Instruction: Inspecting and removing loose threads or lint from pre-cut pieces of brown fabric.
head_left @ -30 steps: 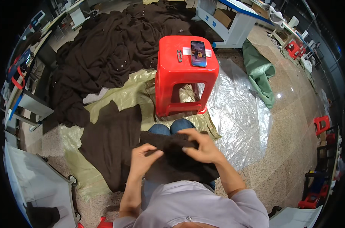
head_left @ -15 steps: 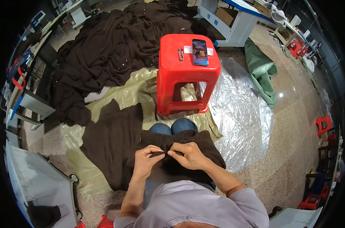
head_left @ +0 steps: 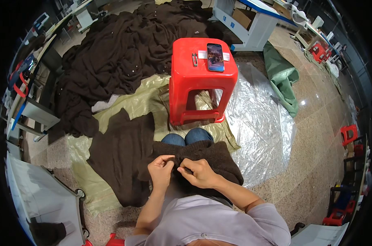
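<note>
A dark brown knit garment (head_left: 212,158) lies across my lap, spreading left onto the plastic sheet. My left hand (head_left: 160,169) pinches a fold of it between thumb and fingers. Close beside it on the right, my right hand (head_left: 197,172) is closed on another bit of the same fabric. The fingertips almost meet over the cloth, and anything small between them is hidden. In front of my knees stands a red plastic stool (head_left: 186,78). On its seat lie a phone (head_left: 215,57) with a lit screen and small thread snips (head_left: 195,60).
A big heap of dark brown garments (head_left: 116,49) covers the floor at far left. Under it runs a yellowish plastic sheet (head_left: 87,192); clear plastic (head_left: 259,135) and a green sack (head_left: 280,78) lie right. A white wheeled cart (head_left: 46,197) stands near left, a white-blue table (head_left: 251,28) behind.
My left hand has turned more upright, and my right hand has curled and shifted slightly left. The fabric between them is gathered differently. The phone's picture has changed.
</note>
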`<state>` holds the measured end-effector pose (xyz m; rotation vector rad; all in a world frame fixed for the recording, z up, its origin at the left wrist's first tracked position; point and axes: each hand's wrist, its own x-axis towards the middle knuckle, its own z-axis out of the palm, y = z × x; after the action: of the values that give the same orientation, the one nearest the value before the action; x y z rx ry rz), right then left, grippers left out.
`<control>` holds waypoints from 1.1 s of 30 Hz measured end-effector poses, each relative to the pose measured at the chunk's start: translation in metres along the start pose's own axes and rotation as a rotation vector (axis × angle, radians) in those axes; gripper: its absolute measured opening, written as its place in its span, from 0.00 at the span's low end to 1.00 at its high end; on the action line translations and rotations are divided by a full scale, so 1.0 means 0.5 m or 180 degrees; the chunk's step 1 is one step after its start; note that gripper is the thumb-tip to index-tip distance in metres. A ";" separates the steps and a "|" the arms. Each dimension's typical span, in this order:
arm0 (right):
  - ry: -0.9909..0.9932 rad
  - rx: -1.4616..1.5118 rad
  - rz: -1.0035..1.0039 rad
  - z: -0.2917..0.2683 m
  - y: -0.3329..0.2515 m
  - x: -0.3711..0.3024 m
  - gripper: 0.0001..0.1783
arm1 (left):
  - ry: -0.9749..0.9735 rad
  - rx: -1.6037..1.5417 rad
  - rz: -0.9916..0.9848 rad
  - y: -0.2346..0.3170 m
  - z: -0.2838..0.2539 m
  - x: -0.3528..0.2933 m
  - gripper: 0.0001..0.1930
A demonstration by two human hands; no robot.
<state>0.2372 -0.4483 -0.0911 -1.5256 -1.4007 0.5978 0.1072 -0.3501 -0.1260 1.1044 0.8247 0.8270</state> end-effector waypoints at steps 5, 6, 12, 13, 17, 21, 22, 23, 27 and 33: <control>-0.0133 -0.0117 0.0064 0.002 0.011 -0.001 0.09 | 0.0269 0.0004 0.0389 -0.024 0.023 0.025 0.09; -0.0218 0.0013 0.0055 -0.005 0.009 -0.004 0.11 | 0.0387 -0.0152 0.0067 -0.019 0.012 0.045 0.08; 0.0115 -0.0129 0.0565 -0.129 0.049 -0.032 0.18 | -0.0276 -0.1191 -0.0701 0.055 -0.123 0.076 0.08; 0.0543 -0.0294 0.0459 -0.143 0.053 -0.034 0.18 | -0.0433 -0.1461 -0.0802 0.079 -0.125 0.069 0.07; 0.1088 0.0075 0.0908 -0.178 0.054 -0.056 0.18 | -0.0457 -0.1640 -0.0871 0.113 -0.112 0.041 0.08; 0.1259 0.0033 0.0578 -0.185 0.038 -0.057 0.16 | -0.0320 -0.1702 -0.0883 0.116 -0.089 0.033 0.09; 0.1293 -0.0242 0.0471 -0.180 0.014 -0.045 0.16 | -0.0364 -0.1362 -0.0724 0.117 -0.072 0.035 0.08; 0.1315 -0.0509 0.0366 -0.172 -0.005 -0.033 0.16 | -0.0397 -0.1018 -0.0578 0.118 -0.054 0.038 0.09; 0.0968 -0.0972 -0.1175 -0.110 -0.057 -0.005 0.23 | -0.1059 -0.0480 -0.0408 0.109 0.012 0.048 0.06; 0.1251 -0.1060 -0.1754 -0.047 -0.021 0.032 0.20 | -0.1296 -0.0641 -0.0702 0.094 0.022 0.038 0.06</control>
<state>0.2554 -0.4414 -0.0680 -1.3207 -1.5596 -0.2713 0.1182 -0.3268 -0.0810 0.9402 0.4974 0.4659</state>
